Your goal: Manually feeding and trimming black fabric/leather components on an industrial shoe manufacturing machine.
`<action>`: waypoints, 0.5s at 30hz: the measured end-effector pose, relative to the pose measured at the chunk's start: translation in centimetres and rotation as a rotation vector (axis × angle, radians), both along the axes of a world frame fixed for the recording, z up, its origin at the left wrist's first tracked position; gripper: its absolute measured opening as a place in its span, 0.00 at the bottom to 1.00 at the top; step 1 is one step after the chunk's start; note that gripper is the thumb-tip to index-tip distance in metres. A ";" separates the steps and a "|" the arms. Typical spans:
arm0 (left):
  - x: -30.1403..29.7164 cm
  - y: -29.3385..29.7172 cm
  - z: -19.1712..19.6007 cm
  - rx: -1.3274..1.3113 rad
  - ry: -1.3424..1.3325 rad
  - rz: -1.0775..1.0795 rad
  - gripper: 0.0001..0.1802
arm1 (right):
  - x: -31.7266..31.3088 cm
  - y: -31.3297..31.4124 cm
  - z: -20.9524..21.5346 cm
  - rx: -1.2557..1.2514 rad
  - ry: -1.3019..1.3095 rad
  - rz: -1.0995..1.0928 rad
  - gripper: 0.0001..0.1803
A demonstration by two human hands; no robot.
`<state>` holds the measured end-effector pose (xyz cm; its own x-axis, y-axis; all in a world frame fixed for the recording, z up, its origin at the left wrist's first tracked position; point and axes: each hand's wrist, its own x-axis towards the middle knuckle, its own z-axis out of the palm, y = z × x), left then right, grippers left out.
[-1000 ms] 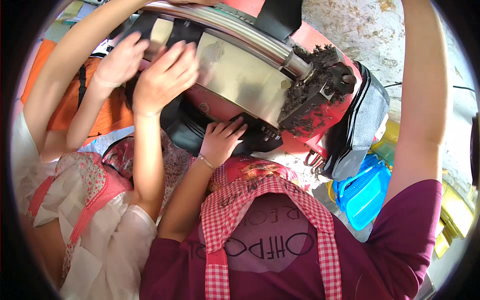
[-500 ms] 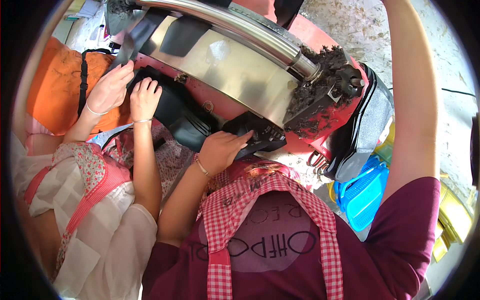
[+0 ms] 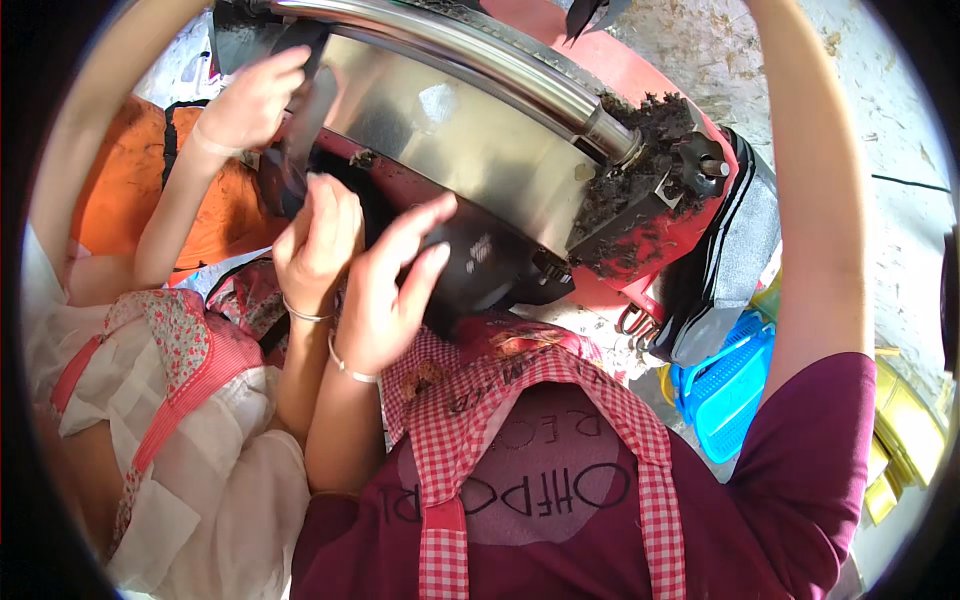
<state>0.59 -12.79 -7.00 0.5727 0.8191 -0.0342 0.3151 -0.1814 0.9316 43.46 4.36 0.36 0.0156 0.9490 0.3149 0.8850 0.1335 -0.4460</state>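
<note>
My left hand [image 3: 385, 285] is over the near side of a red machine [image 3: 650, 245], its thumb and fingers apart and nothing held. Just beyond it lies a stack of black flat sheets [image 3: 475, 265], partly hidden by the hand. My right arm [image 3: 825, 200] reaches up past the top edge, so that hand is out of sight. A dark sheet [image 3: 595, 15] shows at the top edge; what holds it is hidden. A co-worker's hand [image 3: 320, 240] is close beside my left hand. The co-worker's other hand [image 3: 255, 105] is at a blurred dark strip [image 3: 305, 120].
A shiny metal roller [image 3: 480, 70] runs above a metal plate [image 3: 430, 120] on the machine. Dark fluff [image 3: 640, 130] clings near a black knob [image 3: 700, 165]. Grey-black sheets [image 3: 720, 260] hang at the right, above a blue basket [image 3: 735, 385]. An orange bag [image 3: 120, 200] is at the left.
My left hand has moved left and lifted off the black sheets. The co-worker's hands have shifted, one up toward the plate, the other toward mine. A dark sheet at the top has moved.
</note>
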 end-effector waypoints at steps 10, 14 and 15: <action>6.2 7.8 -2.2 0.362 0.428 0.067 0.33 | -8.7 -2.1 -9.2 -0.745 -0.048 0.502 0.13; 6.1 2.6 -1.4 0.851 0.123 0.208 0.29 | -8.1 -2.6 -8.2 -0.874 0.164 0.306 0.16; 4.9 0.9 -3.6 0.895 -0.093 0.151 0.16 | -7.8 -2.7 -7.4 -0.862 0.320 0.247 0.13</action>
<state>5.50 -11.93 -10.56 0.4259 0.5838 0.6912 0.3249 -0.8117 0.4854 35.70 1.63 -7.06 -0.2523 0.8403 -0.4798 0.6949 -0.1878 -0.6942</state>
